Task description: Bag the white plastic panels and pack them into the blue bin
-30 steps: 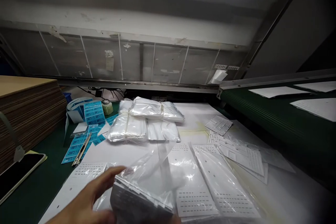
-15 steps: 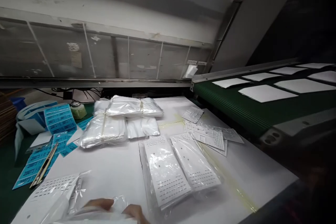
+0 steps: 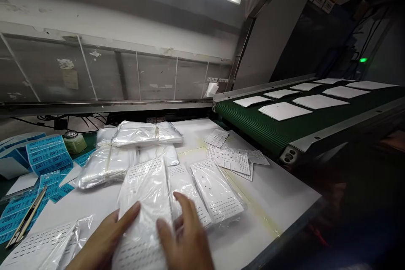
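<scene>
A clear plastic bag of white slotted boards (image 3: 144, 194) is held up in front of me, tilted, between both hands. My left hand (image 3: 107, 232) grips its left edge, thumb on the front and the other fingers hidden behind. On the right edge, my right hand (image 3: 188, 236) is closed with the thumb on the front and fingers around the side. Just beyond lie two similar bagged packs, one (image 3: 183, 185) partly covered by the held pack and the other (image 3: 218, 190) in plain sight. Another pack of slotted boards (image 3: 41, 244) rests at the lower left.
Bundles of clear plastic bags (image 3: 110, 162) lie behind the hands. At left are blue label sheets (image 3: 49, 154), tweezers (image 3: 28, 217) and a small jar (image 3: 75, 141). Loose white boards (image 3: 232, 160) lie near a green conveyor (image 3: 249, 128) carrying several white panels.
Both hands have risen from the bottom edge with the bagged pack, now in full view before the other two packs. The camera view has turned to the right.
</scene>
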A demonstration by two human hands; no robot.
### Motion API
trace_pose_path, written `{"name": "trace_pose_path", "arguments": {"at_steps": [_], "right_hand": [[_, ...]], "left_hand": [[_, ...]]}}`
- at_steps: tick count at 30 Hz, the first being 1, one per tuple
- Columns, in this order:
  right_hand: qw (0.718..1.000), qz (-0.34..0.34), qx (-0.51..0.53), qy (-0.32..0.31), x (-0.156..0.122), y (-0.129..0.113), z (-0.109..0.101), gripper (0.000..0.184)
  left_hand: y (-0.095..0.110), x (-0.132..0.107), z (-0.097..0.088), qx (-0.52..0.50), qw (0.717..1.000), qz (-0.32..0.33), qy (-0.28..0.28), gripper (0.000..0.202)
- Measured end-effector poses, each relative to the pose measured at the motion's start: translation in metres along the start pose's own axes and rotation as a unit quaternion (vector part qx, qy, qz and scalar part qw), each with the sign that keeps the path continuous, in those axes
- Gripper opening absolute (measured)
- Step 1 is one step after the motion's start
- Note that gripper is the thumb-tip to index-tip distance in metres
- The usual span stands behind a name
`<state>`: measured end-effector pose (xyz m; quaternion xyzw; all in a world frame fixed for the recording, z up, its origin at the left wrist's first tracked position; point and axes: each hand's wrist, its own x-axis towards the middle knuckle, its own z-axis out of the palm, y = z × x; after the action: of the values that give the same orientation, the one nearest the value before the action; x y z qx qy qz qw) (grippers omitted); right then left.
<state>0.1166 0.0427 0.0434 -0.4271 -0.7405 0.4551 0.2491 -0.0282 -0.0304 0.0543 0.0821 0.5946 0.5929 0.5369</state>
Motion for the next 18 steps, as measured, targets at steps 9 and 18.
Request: {"name": "trace_pose_path", "arguments": {"at_steps": [9,18], "right_hand": [[0.988,0.075,-0.132,0.009,0.099,0.046,-0.112,0.080],[0.976,0.189,0.035,-0.102,0.140,0.100,-0.150,0.107]], "left_hand": [[-0.005,0.052,0.046,0.087,0.996,0.011,0.022,0.070],[0.002,0.053,0.068,0.181,0.982,-0.021,0.047,0.070]]}}
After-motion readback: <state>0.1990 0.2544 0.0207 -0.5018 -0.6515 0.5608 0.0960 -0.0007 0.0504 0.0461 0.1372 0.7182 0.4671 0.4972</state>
